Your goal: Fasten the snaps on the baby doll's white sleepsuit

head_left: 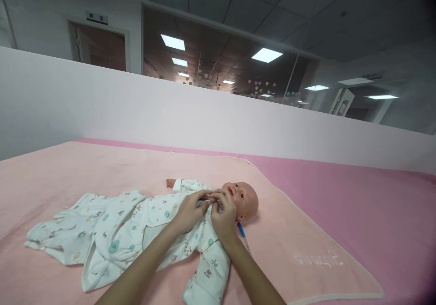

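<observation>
A baby doll (pixel 250 198) lies on its back, head to the right, dressed in a white printed baby gown (pixel 119 223). At the neckline, just below the doll's chin, my left hand (pixel 192 209) pinches the cloth between thumb and fingers. My right hand (pixel 223 209) is right beside it, its fingers closed on the same neckline edge. Whatever fastening lies between the fingertips is hidden. One sleeve stretches toward me, and the doll's small hand (pixel 170 183) shows at the end of the far sleeve. The gown's lower part spreads out flat to the left.
Beneath the doll lies a peach blanket (pixel 289 232) over a pink mat (pixel 340 187). A blue-capped pen or similar stick (pixel 241 230) rests by the doll's head, partly behind my right forearm. Along the back runs a low white wall (pixel 170 109), with a window above.
</observation>
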The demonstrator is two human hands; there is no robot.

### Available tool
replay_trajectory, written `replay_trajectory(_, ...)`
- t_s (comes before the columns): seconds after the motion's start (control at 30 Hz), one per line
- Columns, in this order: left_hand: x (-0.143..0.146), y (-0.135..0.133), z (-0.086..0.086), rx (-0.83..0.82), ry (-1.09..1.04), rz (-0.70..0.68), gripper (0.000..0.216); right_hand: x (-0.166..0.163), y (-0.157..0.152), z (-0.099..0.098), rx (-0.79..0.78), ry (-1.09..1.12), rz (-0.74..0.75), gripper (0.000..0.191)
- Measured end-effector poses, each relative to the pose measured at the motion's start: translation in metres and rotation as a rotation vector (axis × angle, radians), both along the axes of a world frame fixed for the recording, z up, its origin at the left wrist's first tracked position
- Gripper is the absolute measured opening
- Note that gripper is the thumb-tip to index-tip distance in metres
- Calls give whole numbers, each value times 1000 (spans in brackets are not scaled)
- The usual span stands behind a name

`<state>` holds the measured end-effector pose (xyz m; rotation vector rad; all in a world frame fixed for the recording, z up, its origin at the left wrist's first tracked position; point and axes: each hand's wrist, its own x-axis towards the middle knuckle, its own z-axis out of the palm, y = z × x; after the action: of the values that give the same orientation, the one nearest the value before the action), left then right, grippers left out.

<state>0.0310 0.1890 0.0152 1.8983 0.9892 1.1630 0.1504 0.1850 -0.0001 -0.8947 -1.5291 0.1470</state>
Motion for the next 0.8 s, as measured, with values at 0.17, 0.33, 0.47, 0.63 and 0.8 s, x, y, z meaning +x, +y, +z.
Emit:
replay_trajectory(0.17,0,2,-3,-15,-23,-3,36,1,1,-1,0,-7,-10,30)
replay_trajectory(0.33,1,0,-1,-64,-29,29,36,2,0,-2,67,-39,-41,31)
replay_trajectory(0.47,1,-2,3,-77,-19,42,37,2,0,-2,77,-50,-58,31)
replay_trajectory(0.63,1,-1,1,-47,24,50,37,1,1,-3,12,-82,-61,33)
replay_trajectory(0.8,2,-1,0,10,99,85,39,1,4,-6,-5,-83,-60,33)
